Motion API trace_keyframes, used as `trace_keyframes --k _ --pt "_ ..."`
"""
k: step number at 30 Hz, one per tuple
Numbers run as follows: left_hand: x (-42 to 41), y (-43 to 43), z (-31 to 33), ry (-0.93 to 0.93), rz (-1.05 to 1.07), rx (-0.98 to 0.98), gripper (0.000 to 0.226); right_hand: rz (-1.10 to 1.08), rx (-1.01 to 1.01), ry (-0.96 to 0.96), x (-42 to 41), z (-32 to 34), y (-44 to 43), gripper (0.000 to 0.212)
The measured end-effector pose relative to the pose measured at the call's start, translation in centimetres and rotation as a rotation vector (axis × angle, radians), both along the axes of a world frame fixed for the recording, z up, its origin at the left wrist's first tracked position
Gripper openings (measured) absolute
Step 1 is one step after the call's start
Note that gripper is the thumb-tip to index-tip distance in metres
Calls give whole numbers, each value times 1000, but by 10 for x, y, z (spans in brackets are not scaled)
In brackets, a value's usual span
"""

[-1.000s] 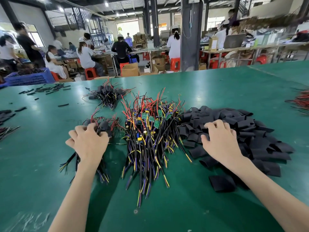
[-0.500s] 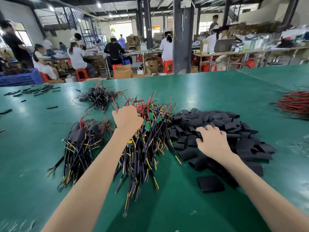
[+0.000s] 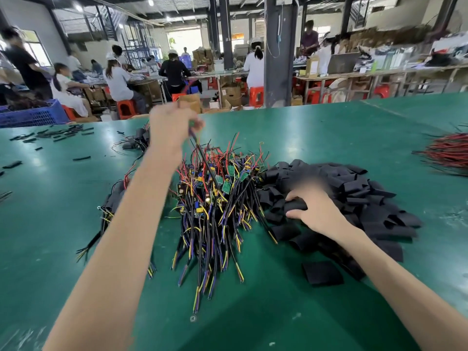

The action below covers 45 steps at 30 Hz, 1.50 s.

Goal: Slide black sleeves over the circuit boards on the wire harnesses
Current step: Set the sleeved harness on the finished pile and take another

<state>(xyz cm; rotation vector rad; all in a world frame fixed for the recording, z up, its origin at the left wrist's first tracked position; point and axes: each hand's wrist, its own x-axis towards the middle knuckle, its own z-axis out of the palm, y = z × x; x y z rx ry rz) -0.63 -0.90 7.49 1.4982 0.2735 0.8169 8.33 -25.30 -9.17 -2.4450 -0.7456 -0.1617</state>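
"Black sleeves (image 3: 354, 193), where do they lie?" asks my friend.

"I see them in a big heap on the green table (image 3: 329, 127). The heap is at 3 o'clock from the wire harnesses (image 3: 217, 198), and the two piles touch."

"What does the right hand (image 3: 316, 211) do?"

"It rests on the heap, on the side close to the wires. Its fingers and thumb curl round one sleeve (image 3: 295, 206) and pinch it. A patch of the heap just past the hand is blurry, so I cannot tell what is there."

"And the left hand (image 3: 174, 125)?"

"It is up in the air, at 11 o'clock from the wire pile. It is a tight fist round one harness (image 3: 202, 158). A small green board (image 3: 193, 122) peeks out of the fist. The black wire hangs from the hand down into the pile, toward 5 o'clock."

"What else is on the table?"

"A flat sleeve (image 3: 321, 273) lies alone at 6 o'clock from the heap. A dark bundle (image 3: 111, 201) lies at 9 o'clock from the wire pile, partly hidden by my left arm. Red wires (image 3: 450, 153) lie far off at 2 o'clock. A blue crate (image 3: 33, 115) sits at 10 o'clock, at the table's far edge."
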Motion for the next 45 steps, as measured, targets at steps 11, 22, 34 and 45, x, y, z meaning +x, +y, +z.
trace_keyframes --k 11,22,34,45 --pt "-32 25 -31 150 286 1278 42 -7 342 59 -11 7 10 31" --pt "-39 22 -140 241 247 1319 45 32 -564 -315 -12 -4 9 45" --pt "-57 -4 -133 -24 -23 1146 34 172 215 -127 -37 19 19 33" --pt "-58 -5 -137 51 -102 1220 21 220 391 -43 -40 24 17 28"
